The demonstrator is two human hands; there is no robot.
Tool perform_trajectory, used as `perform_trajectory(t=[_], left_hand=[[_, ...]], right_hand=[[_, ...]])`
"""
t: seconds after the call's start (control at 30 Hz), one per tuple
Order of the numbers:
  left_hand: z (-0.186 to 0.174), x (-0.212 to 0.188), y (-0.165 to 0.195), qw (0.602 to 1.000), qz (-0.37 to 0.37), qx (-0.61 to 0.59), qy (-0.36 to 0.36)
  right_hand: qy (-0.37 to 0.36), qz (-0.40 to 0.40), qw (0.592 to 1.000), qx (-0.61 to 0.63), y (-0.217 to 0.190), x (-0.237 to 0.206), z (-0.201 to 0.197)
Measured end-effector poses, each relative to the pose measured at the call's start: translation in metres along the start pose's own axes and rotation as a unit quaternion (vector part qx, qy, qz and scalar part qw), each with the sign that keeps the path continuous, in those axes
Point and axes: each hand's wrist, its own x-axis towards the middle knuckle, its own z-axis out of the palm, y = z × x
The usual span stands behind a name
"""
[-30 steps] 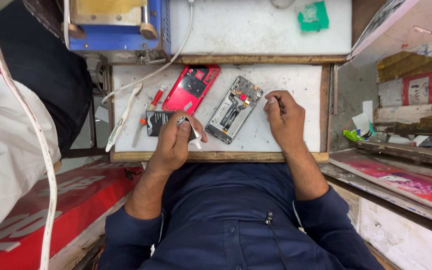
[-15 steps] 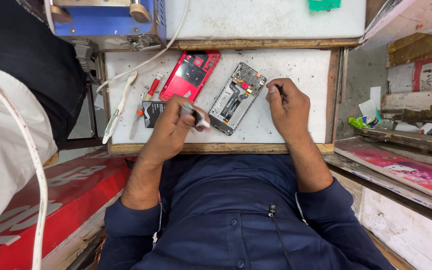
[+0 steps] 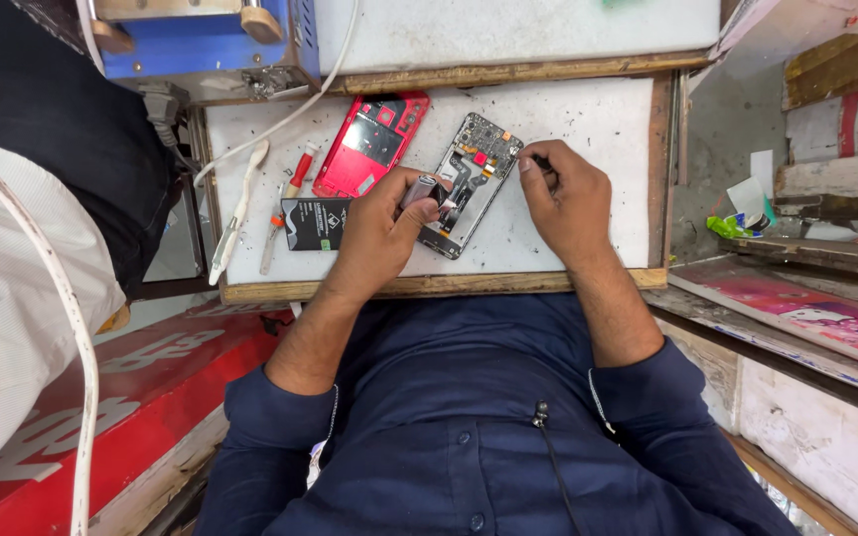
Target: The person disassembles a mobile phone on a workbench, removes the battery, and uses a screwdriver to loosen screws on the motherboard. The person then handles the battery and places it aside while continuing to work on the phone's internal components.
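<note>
My left hand (image 3: 379,233) has moved onto the opened phone (image 3: 469,184), pinching a grey tool (image 3: 417,189); my right hand (image 3: 568,194) grips a thin tool at its far end.

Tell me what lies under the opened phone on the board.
The opened phone lies flat on the speckled white work board, which shows all around it. The left hand, holding a grey cylindrical tool, covers its lower left corner; anything directly beneath the phone is hidden.

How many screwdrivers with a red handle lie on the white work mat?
1. The red-handled screwdriver lies left of the red back cover, above the black battery. Others may be hidden under the hands.
</note>
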Motion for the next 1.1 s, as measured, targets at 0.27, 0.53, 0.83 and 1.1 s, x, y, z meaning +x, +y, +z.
perform_trajectory(t=[0.27, 0.53, 0.83, 1.1], left_hand=[[0.011, 0.004, -0.012, 0.995, -0.082, -0.055, 0.017], [0.018, 0.014, -0.005, 0.999, -0.017, 0.034, 0.019], [0.037, 0.03, -0.002, 0.97, 0.105, 0.214, 0.055], [0.041, 0.033, -0.005, 0.955, 0.135, 0.256, 0.062]], right_hand=[[-0.017, -0.007, 1.0, -0.007, 0.003, 0.001, 0.001], [-0.013, -0.01, 1.0, -0.01, 0.005, 0.001, 0.001], [-0.02, 0.006, 1.0, -0.004, 0.003, 0.002, -0.001], [-0.023, 0.002, 1.0, 0.0, 0.006, 0.001, -0.001]])
